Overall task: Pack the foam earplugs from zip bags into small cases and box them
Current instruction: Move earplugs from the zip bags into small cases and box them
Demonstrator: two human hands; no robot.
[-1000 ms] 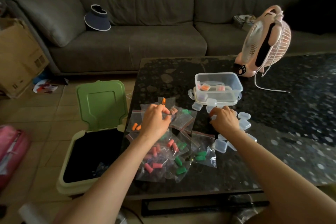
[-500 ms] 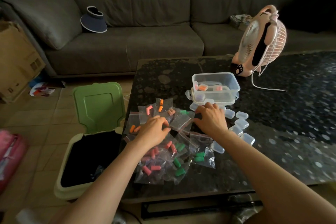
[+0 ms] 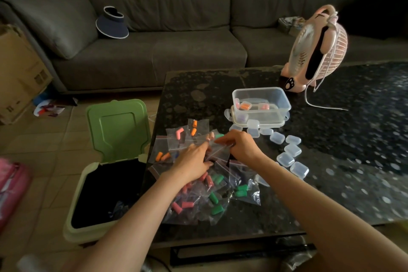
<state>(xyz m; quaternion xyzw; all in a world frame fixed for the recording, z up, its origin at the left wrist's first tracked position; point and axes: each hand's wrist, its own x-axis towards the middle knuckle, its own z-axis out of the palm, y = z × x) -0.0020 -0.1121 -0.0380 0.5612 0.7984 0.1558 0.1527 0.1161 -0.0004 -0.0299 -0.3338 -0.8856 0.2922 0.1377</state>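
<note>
Looking from the left, we are seeing a pink bag (image 3: 11, 185) lying on the tiled floor (image 3: 44, 150), a cardboard box (image 3: 19, 73) standing behind it and some papers (image 3: 50, 108) lying near that box. Against the table's left edge a bin (image 3: 75, 223) is standing with its green lid (image 3: 119, 128) tipped up, right beside where we are working. Behind it a grey sofa (image 3: 176, 28) is running across the room, and a dark visor (image 3: 112, 23) is resting on its seat.

We are working on a dark speckled table (image 3: 331, 183). A heap of zip bags (image 3: 198, 201) is lying at its near left corner, holding orange, pink and green earplugs (image 3: 217, 208). Our left hand (image 3: 192, 161) is reaching over the heap, fingers and thumb closing on the edge of the top bag (image 3: 218, 152). Our right hand (image 3: 240, 147), just beside it, is pinching the same bag's other edge with curled fingers. Both forearms are crossing the near part of the heap and hiding some bags.

Beyond the right hand a clear box (image 3: 276, 97) is sitting with a few filled cases inside. Small cases (image 3: 292, 152) are lying closed in a curved scatter from the box's front down past our right wrist. Further right a pink fan (image 3: 318, 48) is standing near the table's far edge, its white cord (image 3: 318, 106) trailing across the top.
</note>
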